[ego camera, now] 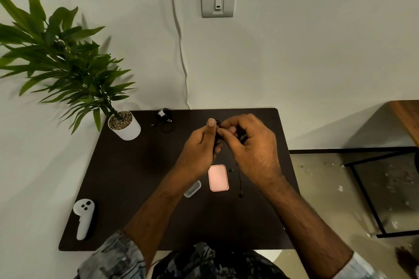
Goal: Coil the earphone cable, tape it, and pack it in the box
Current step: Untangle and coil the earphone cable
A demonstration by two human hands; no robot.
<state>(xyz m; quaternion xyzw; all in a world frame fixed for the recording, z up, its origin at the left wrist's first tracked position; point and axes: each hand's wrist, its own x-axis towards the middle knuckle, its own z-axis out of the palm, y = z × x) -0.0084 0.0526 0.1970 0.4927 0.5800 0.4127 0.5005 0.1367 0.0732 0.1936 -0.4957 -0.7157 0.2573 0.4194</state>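
Both hands are raised over the middle of the dark table. My left hand holds a small bundle of black earphone cable, its thumb upright. My right hand pinches the same cable from the right. A loose end of the cable hangs down to the table below my right wrist. The pink box lies flat beneath the hands, with a clear lid beside it on the left.
A second coiled black earphone lies at the table's back edge. A potted plant in a white pot stands at the back left corner. A white controller rests at the front left. A metal-framed table stands to the right.
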